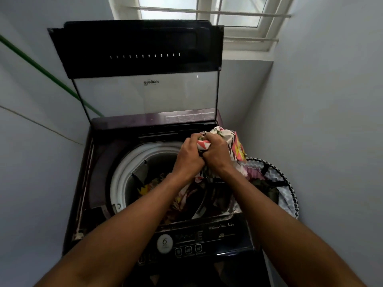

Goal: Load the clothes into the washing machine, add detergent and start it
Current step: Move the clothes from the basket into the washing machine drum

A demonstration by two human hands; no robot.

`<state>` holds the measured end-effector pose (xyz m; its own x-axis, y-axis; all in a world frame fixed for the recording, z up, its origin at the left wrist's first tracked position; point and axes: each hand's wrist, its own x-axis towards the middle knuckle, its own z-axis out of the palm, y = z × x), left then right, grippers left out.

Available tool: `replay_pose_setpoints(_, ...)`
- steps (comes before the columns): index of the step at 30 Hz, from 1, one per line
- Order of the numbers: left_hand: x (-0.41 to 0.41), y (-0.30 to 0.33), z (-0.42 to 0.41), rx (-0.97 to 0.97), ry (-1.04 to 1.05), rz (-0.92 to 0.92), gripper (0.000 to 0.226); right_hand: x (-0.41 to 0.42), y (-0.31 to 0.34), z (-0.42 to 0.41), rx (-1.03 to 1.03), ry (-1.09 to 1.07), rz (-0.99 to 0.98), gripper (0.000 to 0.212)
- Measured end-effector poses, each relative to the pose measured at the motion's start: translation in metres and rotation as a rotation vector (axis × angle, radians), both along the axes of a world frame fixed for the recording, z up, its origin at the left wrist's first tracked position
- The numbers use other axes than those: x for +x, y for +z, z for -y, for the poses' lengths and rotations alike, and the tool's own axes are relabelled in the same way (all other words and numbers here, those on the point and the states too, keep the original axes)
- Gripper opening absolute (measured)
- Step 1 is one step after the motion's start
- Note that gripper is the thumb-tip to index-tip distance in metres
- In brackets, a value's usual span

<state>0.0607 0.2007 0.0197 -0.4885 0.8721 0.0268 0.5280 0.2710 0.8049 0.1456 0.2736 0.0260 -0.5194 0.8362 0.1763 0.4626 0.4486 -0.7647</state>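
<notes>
Here, the left hand (187, 156) and right hand (215, 155) together clutch a patterned garment (232, 141) above the open washing machine (116, 146), a laundry basket (290, 183) at right.

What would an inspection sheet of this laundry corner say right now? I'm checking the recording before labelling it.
Surface: washing machine top, lid raised upright.
Job's things: patterned cloth bunched above the drum; more clothes inside; no detergent seen.
Clutter: laundry basket at the machine's right, holding fabric.
Grippers: left hand and right hand both grip the cloth.
Cables: green line along the left wall; kind unclear.
Surroundings: grey walls, window behind.
</notes>
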Motion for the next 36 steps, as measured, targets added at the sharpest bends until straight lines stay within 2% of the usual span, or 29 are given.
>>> replay_pose_setpoints(4,-0.03,0.003,0.03,0.041,0.099,-0.02,0.047,-0.031,0.01,0.024,-0.015,0.094,-0.063,0.027)
replay_pose_setpoints(8,-0.055,-0.005,0.065,0.047,0.196,-0.031,0.046,-0.062,0.0,0.048,-0.054,0.159,-0.06,0.014)
replay_pose_setpoints(10,-0.064,-0.013,0.078,-0.023,0.219,-0.058,0.047,-0.072,-0.015,0.058,-0.103,0.171,-0.01,0.012)
replay_pose_setpoints(13,-0.078,-0.029,0.093,-0.393,0.114,-0.199,0.062,-0.084,-0.041,0.066,-0.22,0.285,0.325,0.012)
replay_pose_setpoints(15,-0.082,-0.038,0.101,-0.618,-0.031,-0.208,0.073,-0.084,-0.05,0.073,-0.237,0.423,0.582,0.024)
replay_pose_setpoints(16,-0.083,-0.042,0.103,-0.644,-0.084,-0.189,0.079,-0.084,-0.05,0.077,-0.217,0.455,0.639,0.032)
replay_pose_setpoints(18,-0.083,-0.048,0.104,-0.594,-0.116,-0.19,0.084,-0.082,-0.045,0.082,-0.196,0.463,0.578,0.036)
replay_pose_setpoints(22,-0.083,-0.045,0.097,-0.449,-0.087,-0.18,0.067,-0.079,-0.035,0.077,-0.199,0.425,0.487,0.018)
replay_pose_setpoints(28,-0.064,-0.026,0.064,-0.278,-0.088,-0.097,0.051,-0.052,-0.014,0.056,-0.11,0.22,0.311,0.015)
replay_pose_setpoints(36,-0.005,-0.014,0.01,-0.127,-0.219,-0.067,0.054,0.014,-0.012,0.013,-0.005,-0.063,0.259,0.014)
